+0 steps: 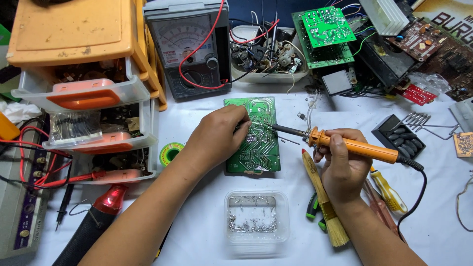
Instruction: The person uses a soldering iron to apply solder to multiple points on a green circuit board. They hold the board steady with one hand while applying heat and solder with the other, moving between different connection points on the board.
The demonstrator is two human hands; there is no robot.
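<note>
Soldering under way on green circuit board [258, 143]: right hand [340, 165] grips orange soldering iron [354, 147], tip on board; left hand [217, 135] fingers pinched over it, contents unclear. Finished joints not discernible.

On my left I see an orange-topped drawer cabinet [79, 59] with clear drawers. Behind the work sits a grey meter [189, 47] with red and black leads, beside a white tray of parts [268, 59]. Near me lie a clear tub of metal bits [256, 221], a brush [322, 197], a green solder spool [170, 152], screwdrivers [387, 189] and a red-tipped tool [96, 216].
</note>
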